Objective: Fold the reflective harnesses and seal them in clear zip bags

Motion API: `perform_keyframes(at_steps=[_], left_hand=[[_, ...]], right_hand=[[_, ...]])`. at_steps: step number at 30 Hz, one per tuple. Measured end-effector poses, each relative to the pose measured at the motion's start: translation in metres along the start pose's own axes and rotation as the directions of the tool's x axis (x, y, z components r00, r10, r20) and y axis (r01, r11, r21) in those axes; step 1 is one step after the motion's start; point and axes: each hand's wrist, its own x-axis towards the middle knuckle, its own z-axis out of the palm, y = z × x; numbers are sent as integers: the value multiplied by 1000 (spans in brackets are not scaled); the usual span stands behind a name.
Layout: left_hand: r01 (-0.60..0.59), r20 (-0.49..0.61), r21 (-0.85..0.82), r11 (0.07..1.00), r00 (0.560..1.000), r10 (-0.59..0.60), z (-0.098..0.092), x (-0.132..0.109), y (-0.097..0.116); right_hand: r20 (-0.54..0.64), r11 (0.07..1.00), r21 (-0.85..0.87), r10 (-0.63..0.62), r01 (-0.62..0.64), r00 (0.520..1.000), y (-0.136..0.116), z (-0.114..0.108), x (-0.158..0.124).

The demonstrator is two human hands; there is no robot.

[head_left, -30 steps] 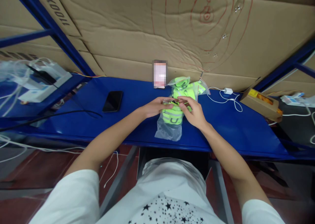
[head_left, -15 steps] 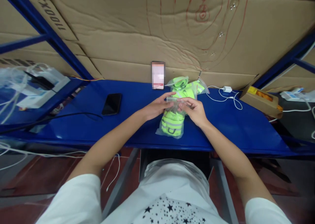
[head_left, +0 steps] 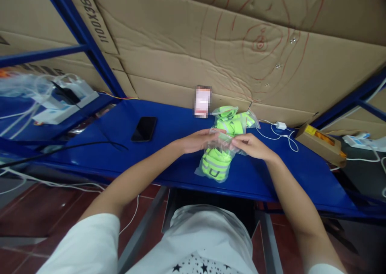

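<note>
A clear zip bag [head_left: 215, 163] with a folded neon-yellow strap with grey reflective bands inside lies near the front of the blue table. My left hand [head_left: 199, 140] is closed on the upper left of the bag's mouth. Its upper right edge is pinched by my right hand [head_left: 249, 144], thumb and fingertips together. Between the two hands the clear plastic is stretched and creased; whether its seal is closed I cannot tell. Just behind my hands lie several more bagged neon-yellow straps [head_left: 232, 123], partly overlapping one another.
A black phone [head_left: 144, 129] lies on the blue table [head_left: 171, 165] to the left. Another phone [head_left: 203, 102], its screen blurred, leans on the cardboard wall [head_left: 157, 65]. A white charger with cable [head_left: 281, 125] and an open cardboard box [head_left: 321, 145] are at right. Power strips [head_left: 63, 105] crowd the left.
The view has tilted and shifted, so the scene sits lower and further right. My right hand has moved outward along the bag's mouth, away from my left hand.
</note>
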Motion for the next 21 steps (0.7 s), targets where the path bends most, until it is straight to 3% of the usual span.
perform_keyframes(at_steps=[3, 7, 12, 17, 21], left_hand=[[-35, -94, 47, 998, 995, 39, -3, 5, -6], [-101, -158, 72, 992, 981, 112, -2, 7, -8], [-78, -265, 56, 995, 960, 90, -3, 10, -8], [-208, -413, 132, 969, 877, 245, -6, 13, -10], [-222, -373, 195, 955, 884, 281, -3, 11, -7]], right_hand=[[10, 993, 121, -3, 2, 1000, 5, -8, -3], [-129, 969, 249, 46, -12, 991, 19, -3, -5], [-172, 919, 394, 43, 29, 984, 27, 5, -2], [-164, 926, 377, 56, 10, 985, 36, -4, 0], [-211, 938, 344, 35, 40, 977, 39, -2, 3]])
